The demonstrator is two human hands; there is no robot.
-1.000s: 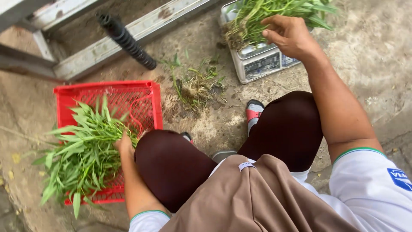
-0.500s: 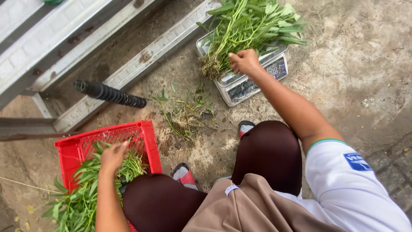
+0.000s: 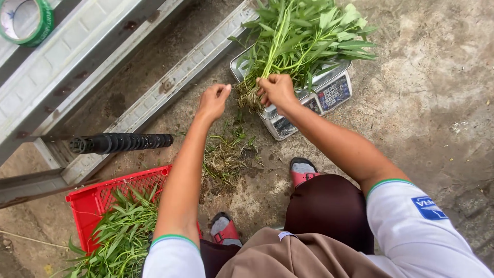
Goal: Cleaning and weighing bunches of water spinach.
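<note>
While the right hand (image 3: 277, 89) is clamped on the greens bunch (image 3: 303, 36) atop the scale (image 3: 329, 92), the left hand (image 3: 212, 100), half-curled and empty, hovers beside; red crate (image 3: 92, 198) sits near the metal rail (image 3: 170, 85)

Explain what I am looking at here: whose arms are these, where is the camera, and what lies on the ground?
The camera sits on a crouching person's head, looking down at their own bare arms. The right hand grips the stems of a bunch of long-stemmed green leafy vegetables lying on a metal weighing scale with a keypad. The left hand hovers beside the roots, apparently empty. A red plastic basket at lower left holds more greens, and trimmed scraps lie on the concrete ground.
</note>
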